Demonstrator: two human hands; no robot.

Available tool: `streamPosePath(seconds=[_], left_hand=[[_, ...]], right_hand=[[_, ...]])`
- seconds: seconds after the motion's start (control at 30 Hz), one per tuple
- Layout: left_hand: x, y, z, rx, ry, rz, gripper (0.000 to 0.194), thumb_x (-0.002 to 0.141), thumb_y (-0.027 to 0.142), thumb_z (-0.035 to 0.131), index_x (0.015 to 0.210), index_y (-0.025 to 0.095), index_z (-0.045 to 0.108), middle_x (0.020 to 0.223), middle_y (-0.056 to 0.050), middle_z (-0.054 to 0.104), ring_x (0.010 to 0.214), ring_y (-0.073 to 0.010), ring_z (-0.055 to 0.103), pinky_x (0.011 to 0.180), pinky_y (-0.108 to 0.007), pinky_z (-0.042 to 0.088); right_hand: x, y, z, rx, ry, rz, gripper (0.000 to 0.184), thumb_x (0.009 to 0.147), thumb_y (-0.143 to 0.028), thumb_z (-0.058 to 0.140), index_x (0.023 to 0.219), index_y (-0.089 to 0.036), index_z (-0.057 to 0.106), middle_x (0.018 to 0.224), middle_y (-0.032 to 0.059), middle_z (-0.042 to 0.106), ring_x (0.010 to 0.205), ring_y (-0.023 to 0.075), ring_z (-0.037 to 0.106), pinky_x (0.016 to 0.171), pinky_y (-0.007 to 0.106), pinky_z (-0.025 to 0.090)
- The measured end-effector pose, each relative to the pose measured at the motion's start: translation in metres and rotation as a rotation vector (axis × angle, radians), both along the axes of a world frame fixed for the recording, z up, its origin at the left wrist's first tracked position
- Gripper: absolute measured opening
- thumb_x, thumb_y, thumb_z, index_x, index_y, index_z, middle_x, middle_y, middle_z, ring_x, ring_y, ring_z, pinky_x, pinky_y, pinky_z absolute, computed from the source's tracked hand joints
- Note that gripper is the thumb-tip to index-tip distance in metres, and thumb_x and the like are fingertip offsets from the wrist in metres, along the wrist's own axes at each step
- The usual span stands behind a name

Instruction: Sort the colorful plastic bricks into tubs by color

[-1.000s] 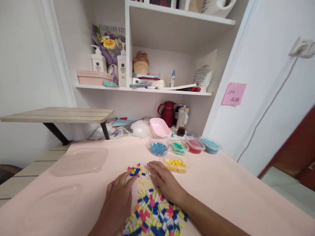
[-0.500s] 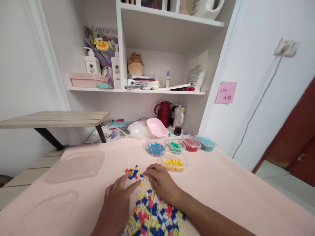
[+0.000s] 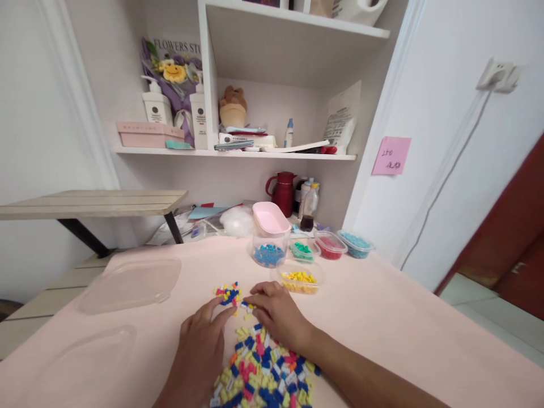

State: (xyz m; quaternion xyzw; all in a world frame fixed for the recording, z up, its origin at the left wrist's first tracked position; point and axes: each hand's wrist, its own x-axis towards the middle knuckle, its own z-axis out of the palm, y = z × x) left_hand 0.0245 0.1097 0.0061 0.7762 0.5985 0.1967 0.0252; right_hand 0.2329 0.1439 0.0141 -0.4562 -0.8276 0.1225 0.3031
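Reaching to the small pile [image 3: 229, 294] on the table [image 3: 382, 317], left hand [image 3: 195, 343] open; curling right hand [image 3: 283, 317], can't tell around what; could mix near heap [image 3: 267, 377] in by dragging a wrist.

The large brick pile [image 3: 266, 377] runs past the bottom edge. I cannot read the pink note's [image 3: 391, 156] lower characters.

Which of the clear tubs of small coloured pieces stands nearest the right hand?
The yellow-filled tub, just beyond the right hand; the blue-filled tub, green-filled tub, red-filled tub and light-blue-filled tub stand farther back.
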Motion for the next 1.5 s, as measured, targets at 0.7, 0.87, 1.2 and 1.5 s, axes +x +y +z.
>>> streamPosePath(seconds=[0.7, 0.87, 1.2, 1.5], left_hand=[[-0.001, 0.002, -0.001, 0.012, -0.023, -0.007, 0.052, 0.084, 0.01, 0.039, 0.122, 0.034, 0.064, 0.136, -0.005, 0.057, 0.126, -0.0234, 0.051, 0.1, -0.047, 0.039], [0.0, -0.002, 0.002, 0.014, -0.025, -0.012, 0.05, 0.084, 0.01, 0.039, 0.12, 0.033, 0.066, 0.136, -0.006, 0.057, 0.125, -0.0231, 0.051, 0.1, -0.047, 0.039], [0.0, -0.002, 0.002, 0.017, -0.035, -0.007, 0.052, 0.084, 0.009, 0.039, 0.121, 0.034, 0.065, 0.135, -0.005, 0.058, 0.125, -0.0226, 0.051, 0.101, -0.046, 0.039], [0.002, -0.004, 0.008, 0.006, -0.076, 0.001, 0.05, 0.083, 0.011, 0.041, 0.119, 0.033, 0.066, 0.134, -0.005, 0.059, 0.124, -0.0234, 0.052, 0.1, -0.047, 0.04]], right_hand=[[0.001, -0.001, 0.003, -0.078, 0.32, -0.005, 0.045, 0.067, 0.003, 0.051, 0.096, -0.023, 0.071, 0.1, 0.0039, 0.061, 0.085, 0.0159, 0.059, 0.078, 0.027, 0.048], [0.0, 0.0, -0.004, 0.0, 0.184, -0.02, 0.038, 0.074, -0.002, 0.052, 0.091, -0.027, 0.075, 0.104, 0.0045, 0.062, 0.097, 0.0189, 0.059, 0.09, 0.033, 0.044], [0.002, -0.004, 0.005, -0.029, 0.243, -0.048, 0.033, 0.076, -0.003, 0.051, 0.089, -0.025, 0.072, 0.105, 0.0038, 0.063, 0.099, 0.0183, 0.059, 0.091, 0.032, 0.045], [0.008, -0.009, 0.028, 0.039, 0.274, -0.016, 0.026, 0.084, -0.009, 0.05, 0.089, -0.024, 0.071, 0.107, 0.0053, 0.064, 0.1, 0.0197, 0.06, 0.09, 0.034, 0.046]])
